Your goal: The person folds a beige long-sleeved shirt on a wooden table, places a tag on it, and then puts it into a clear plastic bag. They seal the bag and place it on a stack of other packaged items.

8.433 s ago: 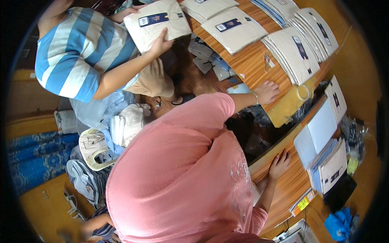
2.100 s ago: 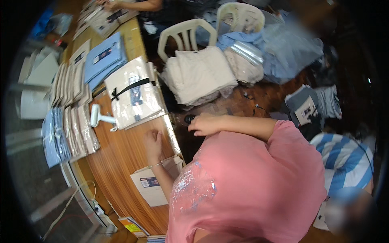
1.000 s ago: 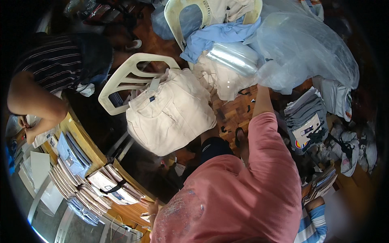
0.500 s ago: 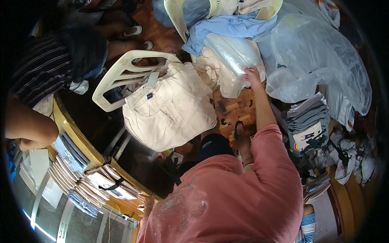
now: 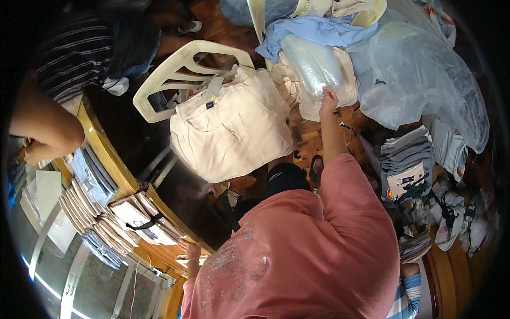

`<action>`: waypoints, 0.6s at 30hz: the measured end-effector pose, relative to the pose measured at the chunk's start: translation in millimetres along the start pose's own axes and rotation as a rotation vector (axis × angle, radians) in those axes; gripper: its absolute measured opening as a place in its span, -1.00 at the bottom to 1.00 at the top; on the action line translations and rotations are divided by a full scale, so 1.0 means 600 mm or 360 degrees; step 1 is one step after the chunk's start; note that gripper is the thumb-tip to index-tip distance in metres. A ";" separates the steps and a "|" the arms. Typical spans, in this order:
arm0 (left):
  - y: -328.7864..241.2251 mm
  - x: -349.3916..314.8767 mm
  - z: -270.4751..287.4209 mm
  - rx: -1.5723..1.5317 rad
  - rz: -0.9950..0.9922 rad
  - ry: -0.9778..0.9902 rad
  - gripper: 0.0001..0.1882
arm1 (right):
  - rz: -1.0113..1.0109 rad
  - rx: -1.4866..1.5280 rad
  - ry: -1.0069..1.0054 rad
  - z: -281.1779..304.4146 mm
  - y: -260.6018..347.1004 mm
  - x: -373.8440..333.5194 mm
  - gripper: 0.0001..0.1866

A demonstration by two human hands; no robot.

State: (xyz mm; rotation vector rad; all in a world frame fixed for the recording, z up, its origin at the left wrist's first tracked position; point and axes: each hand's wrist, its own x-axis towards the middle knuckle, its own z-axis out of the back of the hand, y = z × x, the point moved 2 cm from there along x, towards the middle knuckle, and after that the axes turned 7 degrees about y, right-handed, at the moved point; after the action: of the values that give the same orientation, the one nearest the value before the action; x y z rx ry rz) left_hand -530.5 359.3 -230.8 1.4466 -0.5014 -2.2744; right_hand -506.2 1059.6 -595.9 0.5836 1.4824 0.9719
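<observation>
- Foremost, item: a clear plastic bundle (image 5: pixel 313 64), long and glossy, apparently a roll or stack of transparent bags. It lies tilted atop a heap of cream garments (image 5: pixel 313 98), under a light-blue shirt (image 5: pixel 319 32), on the seat of a plastic chair (image 5: pixel 366 16) at the top of the view.
- Handling, by judgement: light and soft, it would sag if lifted by one end; the film looks slippery, so a pinch could slide off. Best taken around the middle, or scooped from beneath with a spread palm.
- Right hand (image 5: pixel 328 99): arm stretched forward, fingers touching the bundle's lower end; whether they have closed on it cannot be told.
- Left hand (image 5: pixel 192 251): resting at the edge of the wooden desk (image 5: pixel 114 170), fingers loosely spread, nothing gripped.
- Adjacent: a second white plastic chair (image 5: pixel 180 69) bearing a fat stack of folded cream trousers (image 5: pixel 231 130), just left of the bundle.
- Right of it: a large crumpled clear plastic sheet (image 5: pixel 419 69); below that, tied grey folded garments (image 5: pixel 406 162) on the parquet floor (image 5: pixel 308 135).
- On the desk: rows of packaged shirts (image 5: pixel 106 212), one pack strapped in black.
- Upper left: another person in a dark striped top (image 5: pixel 74 50), at the desk.
</observation>
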 end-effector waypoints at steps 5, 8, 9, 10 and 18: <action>-0.004 -0.010 0.000 -0.0132 -0.0142 -0.0088 0.22 | -0.0292 0.0082 -0.0021 -0.012 -0.001 -0.012 -0.78; 0.004 -0.005 -0.009 -0.0226 -0.0198 -0.0164 0.19 | -0.0412 -0.0033 0.0104 -0.025 0.028 -0.013 -0.67; 0.005 -0.008 -0.010 -0.0263 -0.0216 -0.0181 0.19 | -0.0469 -0.0072 0.0144 -0.029 0.040 -0.016 -0.64; 0.017 0.003 -0.024 -0.0279 -0.0226 -0.0255 0.18 | -0.0497 -0.0024 0.0197 -0.027 0.034 -0.005 -0.65; 0.023 0.009 -0.040 -0.0458 -0.0273 -0.0392 0.22 | -0.0411 0.0272 0.0043 0.036 -0.056 0.000 -0.69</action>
State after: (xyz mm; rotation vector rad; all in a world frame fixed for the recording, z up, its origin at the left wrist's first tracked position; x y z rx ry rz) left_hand -508.9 342.3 -237.7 1.1133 -0.1113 -2.5511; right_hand -479.5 1046.9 -622.5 0.4873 1.6301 0.6596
